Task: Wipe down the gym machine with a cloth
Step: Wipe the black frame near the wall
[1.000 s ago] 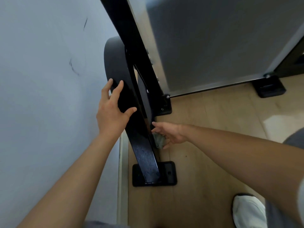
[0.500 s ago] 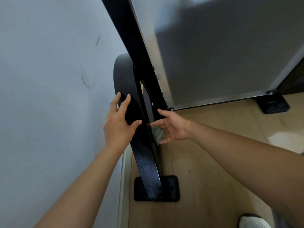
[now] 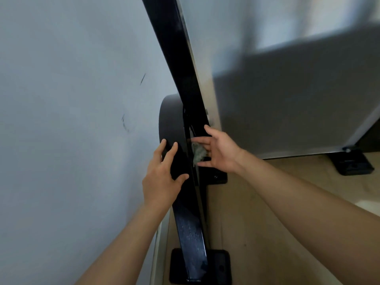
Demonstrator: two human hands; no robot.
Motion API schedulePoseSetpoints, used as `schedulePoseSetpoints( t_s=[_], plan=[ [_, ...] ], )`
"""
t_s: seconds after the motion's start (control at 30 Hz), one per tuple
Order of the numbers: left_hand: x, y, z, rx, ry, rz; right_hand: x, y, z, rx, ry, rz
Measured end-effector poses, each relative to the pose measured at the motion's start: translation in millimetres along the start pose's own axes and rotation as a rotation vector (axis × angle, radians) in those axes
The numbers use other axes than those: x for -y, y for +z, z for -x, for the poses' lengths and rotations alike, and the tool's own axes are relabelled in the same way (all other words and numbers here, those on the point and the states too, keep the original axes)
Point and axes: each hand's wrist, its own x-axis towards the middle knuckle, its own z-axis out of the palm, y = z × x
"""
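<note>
I see the left hand (image 3: pixel 162 179) lying flat on the slanted black bar (image 3: pixel 191 229) of the gym machine, fingers straight and thumb out to the side, holding nothing. The right hand (image 3: pixel 222 153) has its fingers spread and nearly straight, and it presses the small grey-green cloth (image 3: pixel 198 152) against the inner side of that bar. So the cloth sits between the right hand and the bar, low down, just above the spot where the frame meets the floor (image 3: pixel 267 223). I think the wiping is only partly done. The bar near the cloth looks dark and shiny, but lower down, close to the foot plate (image 3: pixel 220 264), I can see pale specks that look like dust. That part likely needs a wipe. The long black post going up beside the big grey panel (image 3: pixel 287 99) and the round black part (image 3: pixel 170 120) next to the wall (image 3: pixel 72 99) show no cloth on them, and I cannot tell if they are clean. I would guess a good bit of the machine is left to do.
</note>
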Motion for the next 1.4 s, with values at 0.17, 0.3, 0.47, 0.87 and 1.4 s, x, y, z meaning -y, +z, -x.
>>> schedulePoseSetpoints(
  t_s=[0.17, 0.3, 0.47, 0.87, 1.4],
  plan=[
    [1, 0, 0, -0.011, 0.009, 0.009, 19, 11, -4, -0.041, -0.084, -0.006],
    [3, 1, -1, -0.023, 0.020, -0.001, 7, 16, -4, -0.092, -0.184, -0.051],
    [3, -1, -1, -0.021, 0.010, -0.026, -19, 7, -4, -0.107, -0.198, 0.070],
    [0, -3, 1, -0.023, 0.011, -0.030, -95, -21, 5, -0.168, -0.055, 0.430],
    [5, 6, -1, -0.033, 0.040, -0.003, -110, -55, 9, -0.249, -0.134, 0.954]
  ],
)
